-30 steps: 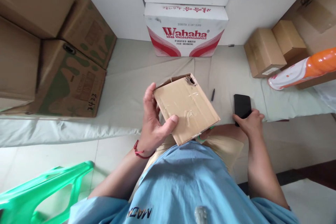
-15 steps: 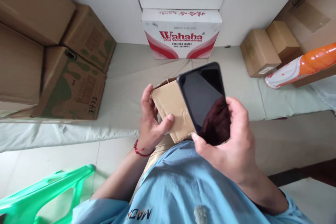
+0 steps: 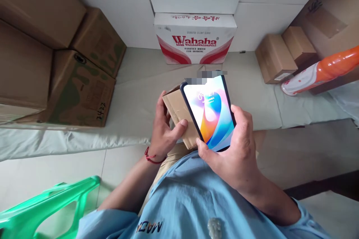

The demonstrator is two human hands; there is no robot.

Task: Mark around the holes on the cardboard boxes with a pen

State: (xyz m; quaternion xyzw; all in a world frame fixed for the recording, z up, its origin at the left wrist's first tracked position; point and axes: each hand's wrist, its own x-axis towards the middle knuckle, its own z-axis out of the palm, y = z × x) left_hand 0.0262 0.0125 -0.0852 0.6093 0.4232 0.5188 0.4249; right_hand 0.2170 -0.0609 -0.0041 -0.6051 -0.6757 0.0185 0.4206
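My left hand is closed around the left side of a small brown cardboard box, its thumb lying on the taped upper face. In my right hand is a dark-edged smartphone, gripped along its right edge and lower corner. The phone's screen is lit and shows a colourful wallpaper with a clock. It overlaps the right part of the box, which is hidden behind it. Whether phone and box touch, I cannot tell.
Ahead on the cloth-covered surface stands a white and red Wahaha carton. Large brown cartons are stacked at left. Small boxes and an orange-and-white cylinder lie at right. A green plastic stool is at lower left.
The phone's screen, dark before, is now lit. My right hand and the phone have shifted left, covering more of the box. My left hand keeps its hold.
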